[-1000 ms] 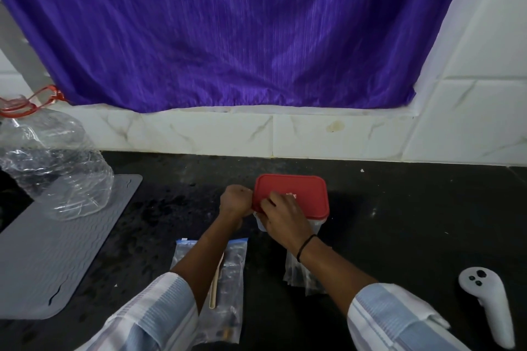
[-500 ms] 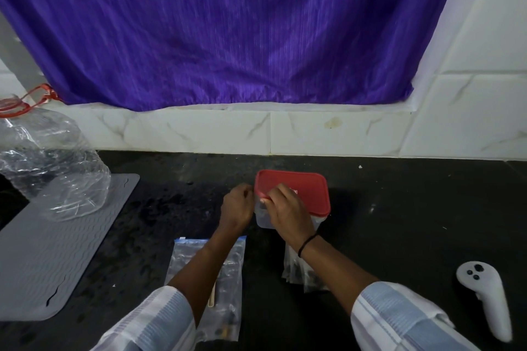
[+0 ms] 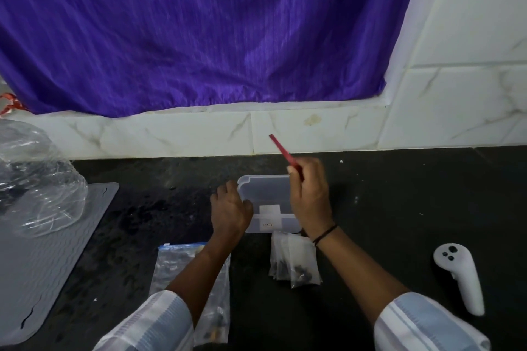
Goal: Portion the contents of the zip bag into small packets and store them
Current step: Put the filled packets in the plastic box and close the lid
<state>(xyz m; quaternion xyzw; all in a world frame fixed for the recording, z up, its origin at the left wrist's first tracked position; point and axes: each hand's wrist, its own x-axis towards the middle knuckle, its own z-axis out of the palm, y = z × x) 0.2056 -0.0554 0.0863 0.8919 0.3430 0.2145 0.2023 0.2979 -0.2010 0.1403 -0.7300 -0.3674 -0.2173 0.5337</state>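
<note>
A clear plastic container stands uncovered on the black counter. My right hand holds its red lid tilted up on edge above the container's right side. Against the container's left wall rests my left hand, steadying it. Several small clear packets with dark contents lie in a pile just in front of the container. The zip bag with a blue seal lies flat under my left forearm, partly hidden.
A crumpled clear plastic bottle sits on a grey mat at the left. At the right lies a white controller. A purple curtain hangs over the white tiled wall behind the counter.
My right hand has pulled the red lid off the container and raised it on edge. The left hand stays at the container's left side.
</note>
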